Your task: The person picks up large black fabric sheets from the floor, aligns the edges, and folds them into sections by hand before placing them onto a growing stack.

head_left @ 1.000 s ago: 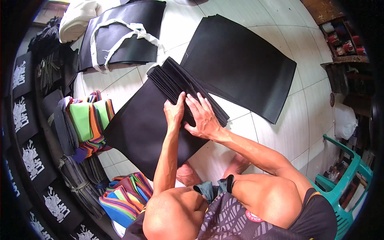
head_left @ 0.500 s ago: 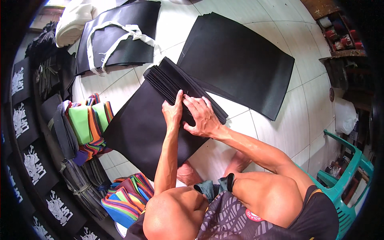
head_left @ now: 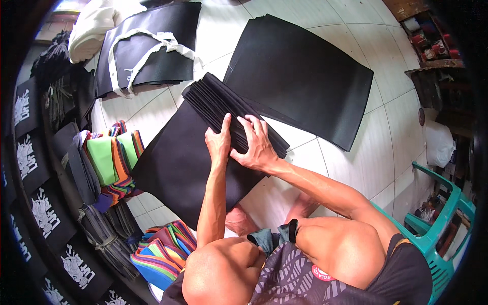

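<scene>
My left hand (head_left: 218, 140) grips the near edge of a band of narrow pleats (head_left: 211, 96) in black fabric, its thumb pointing up along the folds. Just right of it, my right hand (head_left: 256, 145) has its curved fingers pressed over the same pleats, its thumb low against their near side. The pleated band runs diagonally from upper left to lower right, on a flat black sheet (head_left: 175, 162) that spreads toward my feet.
Another black stack (head_left: 300, 76) lies upper right, one with white strips (head_left: 157, 66) upper left. Coloured fabric piles (head_left: 104, 157), tied dark bundles (head_left: 109, 239) and printed black pieces (head_left: 46, 213) line the left. A green plastic chair (head_left: 442, 229) and wooden shelves (head_left: 427, 46) are at right.
The top of the fold now shows as narrow pleats where a wider flap lay. My right fingers have shifted slightly up and left over it. The surroundings have shifted slightly in view.
</scene>
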The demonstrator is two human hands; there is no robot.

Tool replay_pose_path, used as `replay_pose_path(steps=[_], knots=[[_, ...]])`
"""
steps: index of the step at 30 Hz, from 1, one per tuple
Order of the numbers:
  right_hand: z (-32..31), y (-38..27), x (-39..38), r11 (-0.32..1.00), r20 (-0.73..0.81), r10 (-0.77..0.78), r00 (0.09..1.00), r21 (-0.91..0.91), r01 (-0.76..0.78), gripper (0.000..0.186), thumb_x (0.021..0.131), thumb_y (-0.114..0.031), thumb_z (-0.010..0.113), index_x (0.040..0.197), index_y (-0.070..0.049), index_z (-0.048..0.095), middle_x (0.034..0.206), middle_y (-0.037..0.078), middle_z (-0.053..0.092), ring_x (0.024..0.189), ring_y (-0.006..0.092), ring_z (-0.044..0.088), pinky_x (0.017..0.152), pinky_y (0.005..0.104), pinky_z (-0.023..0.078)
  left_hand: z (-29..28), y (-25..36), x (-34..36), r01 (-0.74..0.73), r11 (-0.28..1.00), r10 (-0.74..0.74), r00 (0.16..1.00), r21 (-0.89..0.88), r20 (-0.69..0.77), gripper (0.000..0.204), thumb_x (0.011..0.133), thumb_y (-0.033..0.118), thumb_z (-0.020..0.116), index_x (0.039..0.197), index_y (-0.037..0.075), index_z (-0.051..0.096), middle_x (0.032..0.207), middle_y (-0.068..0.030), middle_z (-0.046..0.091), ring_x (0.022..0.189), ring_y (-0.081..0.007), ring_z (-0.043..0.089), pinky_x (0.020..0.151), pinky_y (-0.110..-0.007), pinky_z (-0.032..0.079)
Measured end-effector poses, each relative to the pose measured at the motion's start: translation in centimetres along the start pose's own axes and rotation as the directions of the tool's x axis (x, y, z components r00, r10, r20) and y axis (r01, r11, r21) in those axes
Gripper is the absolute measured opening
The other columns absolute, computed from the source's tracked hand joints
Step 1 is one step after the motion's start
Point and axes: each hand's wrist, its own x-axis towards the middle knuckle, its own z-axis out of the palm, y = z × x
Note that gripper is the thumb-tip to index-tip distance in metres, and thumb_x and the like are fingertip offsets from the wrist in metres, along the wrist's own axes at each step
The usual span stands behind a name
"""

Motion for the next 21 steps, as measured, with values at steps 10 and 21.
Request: replay_pose_path(steps=[10,21], knots=[[-0.6,-0.5,-1.0,0.974,0.009,-0.124,0.992,-0.188,0.124,0.093,0.069,-0.041,0.081,0.145,0.0,0.046,0.146,0.018,0.046,0.144,0.0474,0.03,0.117,0.0636,0.026,-0.1,0.8,-0.2,0.058,0.998,-0.059,0.997,0.032,0.04,0.05,0.082,0.038,0.085,0.106,-0.005,0.073,0.1,-0.0152,0.076,0.088,-0.0227,0.072,0.082,-0.038,0.056],[-0.8,-0.4,-0.3,0.983,-0.006,-0.149,0.989,-0.11,0.147,0.087,0.07,-0.042,0.079,0.143,-0.004,0.049,0.141,0.015,0.051,0.129,0.0387,0.048,0.116,0.0654,0.027,0.1,-1.9,1.3,0.04,0.999,-0.04,0.999,-0.01,-0.007,0.053,0.078,0.038,0.088,0.101,-0.007,0.072,0.097,-0.0168,0.076,0.086,-0.0235,0.072,0.081,-0.038,0.056]])
